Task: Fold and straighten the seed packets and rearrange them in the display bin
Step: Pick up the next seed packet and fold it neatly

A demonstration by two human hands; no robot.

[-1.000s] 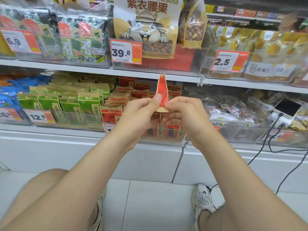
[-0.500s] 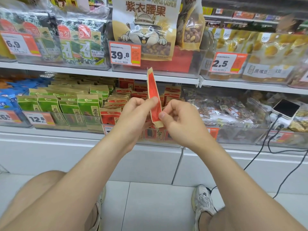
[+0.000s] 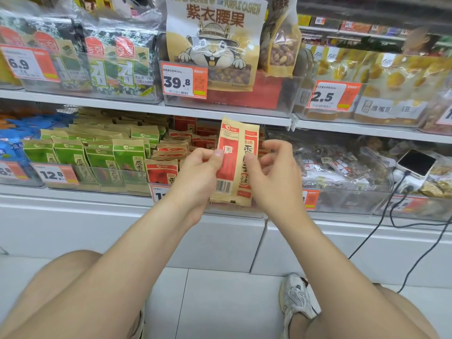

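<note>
A red and tan seed packet (image 3: 236, 162) stands upright in front of the lower shelf, its barcode side and one printed panel facing me, creased lengthwise. My left hand (image 3: 195, 177) pinches its left edge with the thumb on the red panel. My right hand (image 3: 274, 174) holds its right edge, thumb on the front and fingers curled behind. Behind them the clear display bin (image 3: 156, 189) holds several more red seed packets (image 3: 171, 152), some leaning unevenly.
Green seed packets (image 3: 97, 155) fill the bin to the left, blue packets (image 3: 12, 148) further left. A bin of clear-wrapped snacks (image 3: 342, 167) sits on the right, with a phone (image 3: 415, 162) and black cables (image 3: 391, 216). An upper shelf (image 3: 220, 111) hangs just above. My shoe (image 3: 296, 297) rests on the tiled floor.
The packet turned from edge-on to showing its flat printed face. Both hands shifted from its lower end to its two side edges.
</note>
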